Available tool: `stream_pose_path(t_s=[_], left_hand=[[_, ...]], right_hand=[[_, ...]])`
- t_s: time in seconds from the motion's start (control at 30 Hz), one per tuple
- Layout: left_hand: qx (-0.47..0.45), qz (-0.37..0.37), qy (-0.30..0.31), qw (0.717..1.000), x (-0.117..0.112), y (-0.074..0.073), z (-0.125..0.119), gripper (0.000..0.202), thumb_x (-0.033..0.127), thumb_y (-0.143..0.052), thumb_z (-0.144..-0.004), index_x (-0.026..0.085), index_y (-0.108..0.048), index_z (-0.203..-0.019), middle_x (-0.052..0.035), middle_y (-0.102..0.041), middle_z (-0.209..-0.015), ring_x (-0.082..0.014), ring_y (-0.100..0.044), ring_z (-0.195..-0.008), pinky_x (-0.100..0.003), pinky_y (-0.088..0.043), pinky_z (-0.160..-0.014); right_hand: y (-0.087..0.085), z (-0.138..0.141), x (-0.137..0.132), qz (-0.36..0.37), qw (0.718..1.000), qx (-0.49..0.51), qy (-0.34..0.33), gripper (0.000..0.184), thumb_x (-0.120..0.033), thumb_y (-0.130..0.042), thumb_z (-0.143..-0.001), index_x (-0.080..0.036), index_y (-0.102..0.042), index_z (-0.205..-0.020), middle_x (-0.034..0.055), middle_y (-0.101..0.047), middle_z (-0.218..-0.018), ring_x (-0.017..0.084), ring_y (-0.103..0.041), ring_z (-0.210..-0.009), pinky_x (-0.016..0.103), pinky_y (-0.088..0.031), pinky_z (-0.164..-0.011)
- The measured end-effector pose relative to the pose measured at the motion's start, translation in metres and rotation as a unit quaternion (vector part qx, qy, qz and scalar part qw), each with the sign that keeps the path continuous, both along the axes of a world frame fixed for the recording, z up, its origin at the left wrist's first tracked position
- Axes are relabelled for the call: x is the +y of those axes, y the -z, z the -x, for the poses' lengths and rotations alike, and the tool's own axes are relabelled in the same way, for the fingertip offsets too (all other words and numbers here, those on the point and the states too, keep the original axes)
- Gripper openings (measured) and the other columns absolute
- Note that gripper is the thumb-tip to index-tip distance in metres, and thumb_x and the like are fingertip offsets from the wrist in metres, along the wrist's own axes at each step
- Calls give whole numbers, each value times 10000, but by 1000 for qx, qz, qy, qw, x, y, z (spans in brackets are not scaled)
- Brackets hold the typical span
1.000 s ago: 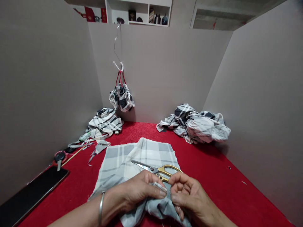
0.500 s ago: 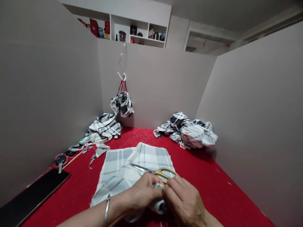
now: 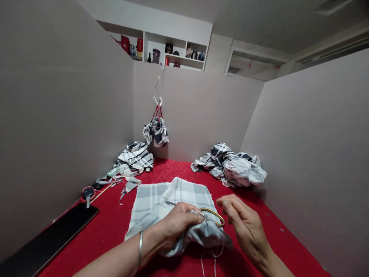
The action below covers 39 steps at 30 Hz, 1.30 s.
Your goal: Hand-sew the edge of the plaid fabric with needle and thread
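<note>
My left hand [image 3: 184,221] is closed on a bunched piece of grey-and-white checked cloth [image 3: 206,232], pinching its gathered edge between thumb and fingers. A thin needle-like sliver shows by the thumb. White thread [image 3: 215,254] dangles below the cloth. To the right, my right hand [image 3: 245,223] is raised apart from the cloth, fingers curled and thumb against them; whatever they pinch is too small to make out. Gold-handled scissors [image 3: 215,212] lie behind the left hand, partly hidden, on a flat checked cloth [image 3: 150,196].
A phone [image 3: 54,238] lies at left near a key ring [image 3: 88,192] and fabric scraps [image 3: 131,185]. Checked cloth heaps lie at back left [image 3: 135,156] and back right [image 3: 242,169]. A checked bundle [image 3: 157,132] hangs from a hook. Grey panels [image 3: 187,111] enclose the red tabletop [image 3: 170,167].
My right hand has moved away from the left, up and to the right. The bunched cloth now spreads out more below my left hand, and the view has shifted slightly.
</note>
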<state>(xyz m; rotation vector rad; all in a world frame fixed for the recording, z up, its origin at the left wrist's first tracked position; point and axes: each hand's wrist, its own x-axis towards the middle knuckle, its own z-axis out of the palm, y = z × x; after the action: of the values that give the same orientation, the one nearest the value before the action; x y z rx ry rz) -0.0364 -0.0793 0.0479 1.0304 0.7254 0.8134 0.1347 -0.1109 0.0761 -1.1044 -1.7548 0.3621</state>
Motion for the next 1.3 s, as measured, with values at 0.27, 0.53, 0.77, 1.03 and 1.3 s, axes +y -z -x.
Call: stream_pose_path(t_s=[0.27, 0.53, 0.77, 1.03, 1.3], left_hand=[[-8, -1, -9, 1000, 0, 2, 0, 141, 208, -690, -559, 99, -646, -638, 11, -558, -491, -71, -433, -431, -192, -317, -455], [9, -21, -26, 999, 0, 2, 0, 220, 226, -764, -539, 106, -687, -706, -11, -627, -601, -102, -505, -538, -212, -379, -554], [80, -130, -89, 984, 7, 9, 0, 242, 352, -730, -647, 124, -718, -726, -53, -682, -709, -145, -554, -657, -245, -416, -648], [123, -153, -116, 974, 15, 9, 3, 259, 366, -678, -689, 124, -655, -600, 4, -554, -532, -99, -420, -530, -211, -324, -513], [126, -147, -133, 972, 16, 13, 3, 256, 359, -672, -695, 128, -642, -588, 9, -548, -532, -96, -416, -526, -203, -326, -513]], right_hand=[[27, -3, 11, 349, 899, 204, -169, 255, -389, -611, -764, -146, -675, -807, 9, -594, -688, 150, -480, -627, 233, -346, -562], [50, 0, 14, 436, 825, 287, -216, 280, -379, -663, -686, -129, -552, -621, -37, -441, -499, 79, -342, -431, 202, -269, -437], [57, 9, 20, 401, 803, 388, -210, 369, -448, -701, -705, -145, -497, -654, -24, -487, -586, 78, -396, -505, 187, -321, -482], [58, 0, 25, 393, 795, 406, -223, 366, -429, -708, -718, -147, -491, -629, -39, -456, -555, 70, -357, -494, 175, -297, -464], [64, -7, 26, 385, 799, 413, -207, 365, -431, -711, -707, -156, -485, -628, -46, -440, -545, 75, -340, -493, 180, -282, -458]])
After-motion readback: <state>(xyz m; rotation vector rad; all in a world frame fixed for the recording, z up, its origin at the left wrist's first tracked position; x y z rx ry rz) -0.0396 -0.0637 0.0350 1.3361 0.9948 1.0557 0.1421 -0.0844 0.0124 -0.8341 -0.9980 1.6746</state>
